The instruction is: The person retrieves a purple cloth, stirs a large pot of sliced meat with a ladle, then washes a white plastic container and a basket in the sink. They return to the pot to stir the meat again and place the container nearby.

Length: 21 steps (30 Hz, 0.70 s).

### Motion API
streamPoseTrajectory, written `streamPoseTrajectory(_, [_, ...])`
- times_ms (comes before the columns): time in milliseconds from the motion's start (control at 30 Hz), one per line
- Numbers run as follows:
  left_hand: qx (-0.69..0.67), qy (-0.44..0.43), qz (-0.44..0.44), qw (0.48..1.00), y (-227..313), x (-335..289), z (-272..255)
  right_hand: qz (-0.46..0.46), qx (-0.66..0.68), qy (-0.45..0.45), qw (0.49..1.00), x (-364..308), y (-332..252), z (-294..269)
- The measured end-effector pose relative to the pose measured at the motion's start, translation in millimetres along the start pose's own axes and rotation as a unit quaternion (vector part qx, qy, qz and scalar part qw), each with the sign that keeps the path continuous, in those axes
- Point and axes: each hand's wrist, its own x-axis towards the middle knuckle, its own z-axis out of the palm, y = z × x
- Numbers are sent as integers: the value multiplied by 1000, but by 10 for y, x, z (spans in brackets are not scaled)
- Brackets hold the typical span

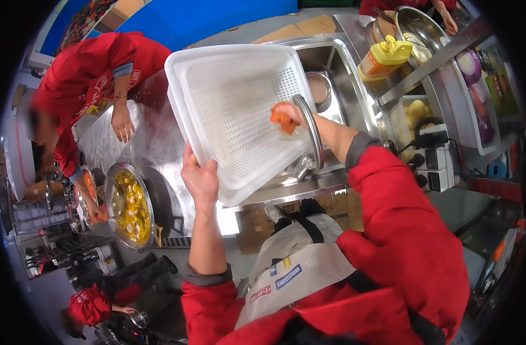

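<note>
In the head view, your left hand [200, 178] is gripping the near-left rim of the white perforated basket [225, 89], its fingers partly hiding behind the wall. The basket is tilting, mouth toward you, and overlapping the sink [346, 100]. Your right hand [293, 113] is closing around a bunched orange cloth [284, 122] and holding it at the basket's mouth, while the curved faucet [316, 129] is crossing in front of that wrist.
</note>
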Motion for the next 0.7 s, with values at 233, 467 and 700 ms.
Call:
streamPoseTrajectory(233, [2, 0, 30, 1000, 389, 120, -233, -80, 252, 69, 962, -55, -427, 116])
streamPoseTrajectory(467, [-16, 9, 8, 1000, 525, 180, -650, -157, -127, 172, 964, -299, -405, -312])
streamPoseTrajectory(700, [53, 13, 59, 997, 671, 294, -767, -82, -341, 356, 866, -954, -141, -468])
